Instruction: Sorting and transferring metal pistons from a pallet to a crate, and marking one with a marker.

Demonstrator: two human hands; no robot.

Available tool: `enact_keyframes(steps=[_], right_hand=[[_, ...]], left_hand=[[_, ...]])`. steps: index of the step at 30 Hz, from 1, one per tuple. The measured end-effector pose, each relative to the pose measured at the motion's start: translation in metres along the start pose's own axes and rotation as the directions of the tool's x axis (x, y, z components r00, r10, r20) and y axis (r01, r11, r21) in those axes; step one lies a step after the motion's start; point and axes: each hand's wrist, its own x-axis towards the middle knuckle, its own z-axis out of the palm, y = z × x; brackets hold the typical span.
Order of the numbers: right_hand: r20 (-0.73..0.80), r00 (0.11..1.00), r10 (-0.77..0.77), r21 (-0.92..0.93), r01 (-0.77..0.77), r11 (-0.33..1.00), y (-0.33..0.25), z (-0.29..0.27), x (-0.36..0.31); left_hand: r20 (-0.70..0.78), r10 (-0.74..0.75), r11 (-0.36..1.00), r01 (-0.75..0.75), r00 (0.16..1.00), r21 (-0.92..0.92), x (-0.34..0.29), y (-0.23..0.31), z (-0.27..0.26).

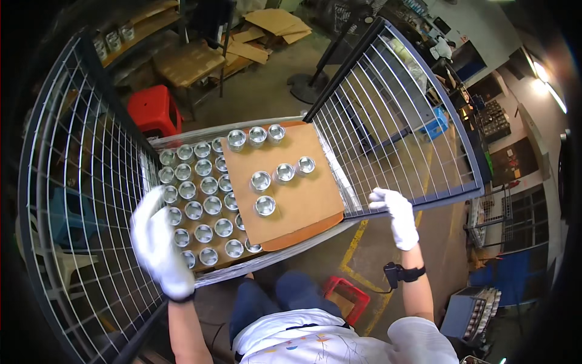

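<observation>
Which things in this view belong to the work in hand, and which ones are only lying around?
Seemingly part of the work:
- clear cups, in rows
- cardboard sheet under seven of them
- mesh-sided cage around them

Seemingly just lying about:
- red stool beyond the cage
- flattened cardboard pieces
- black round-based stand

Seven clear containers (285, 172) on the cardboard (297, 203); two gloved hands (399, 218); two mesh panels (401, 115) (one each side)

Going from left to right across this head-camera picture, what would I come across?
Left wire-mesh panel, left gloved hand, rows of clear containers, cardboard sheet, right gloved hand, bright strip light.
</observation>
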Motion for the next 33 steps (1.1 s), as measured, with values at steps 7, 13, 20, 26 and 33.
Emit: enact_keyframes(steps=[7,13,20,26,33], right_hand=[[0.139,0.948,0.286,-0.56,-0.163,0.812,0.155,0.04,0.114],[0.275,0.923,0.27,-0.695,-0.003,0.719,0.27,0.056,0.22],[0.42,0.879,0.227,-0.87,0.319,0.375,0.381,0.104,0.346],[0.528,0.78,0.336,-0.848,0.464,0.256,0.437,0.131,0.38],[0.506,0.837,0.206,-0.862,0.486,0.145,0.443,0.133,0.38]], left_hand=[[0.49,-0.352,0.827,0.02,0.797,0.562,-0.064,-0.274,0.116],[0.697,-0.414,0.67,-0.322,0.585,0.668,-0.098,-0.328,0.2],[0.806,-0.383,0.596,-0.545,0.452,0.589,-0.129,-0.395,0.287],[0.905,-0.198,0.581,-0.698,0.377,0.418,-0.154,-0.41,0.315],[0.816,-0.417,0.532,-0.62,0.401,0.577,-0.163,-0.424,0.315]])
